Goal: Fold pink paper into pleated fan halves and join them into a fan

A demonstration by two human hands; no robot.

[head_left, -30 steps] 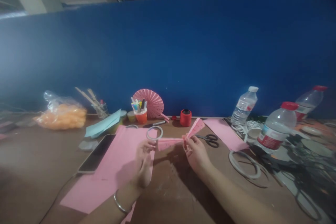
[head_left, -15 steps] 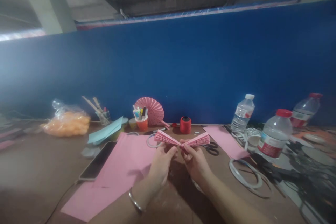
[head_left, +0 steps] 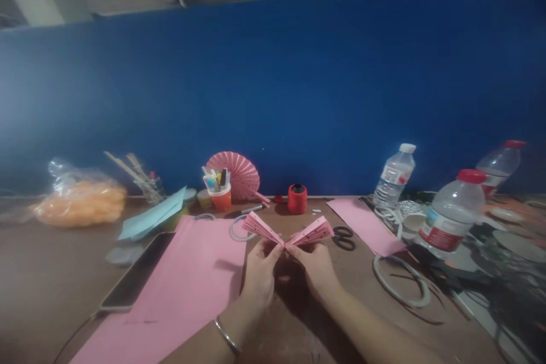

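A pleated pink paper fan [head_left: 311,231] with small dark marks is pinched at its middle, its two halves spreading up and outward like a bow. My left hand [head_left: 261,267] grips it from the left, thumb at the centre. From the other side my right hand [head_left: 313,267] closes on it, its thumb close to the left one. The fingers behind the paper are partly hidden. Just beyond the fan stands a spool of red thread [head_left: 297,200]. Black-handled scissors [head_left: 343,238] lie to its right. Pink paper sheets [head_left: 200,273] lie left of my hands.
A finished round pink fan [head_left: 239,173] leans behind a cup of pens [head_left: 220,198]. A phone [head_left: 139,273], blue paper [head_left: 153,216] and an orange-filled bag [head_left: 81,202] are on the left. Plastic bottles [head_left: 454,213], a pink strip [head_left: 364,226] and a coiled cable [head_left: 401,284] are on the right.
The two halves of the pleated paper now tilt up more steeply, and my thumbs have come together at its centre. My view has tipped slightly downward.
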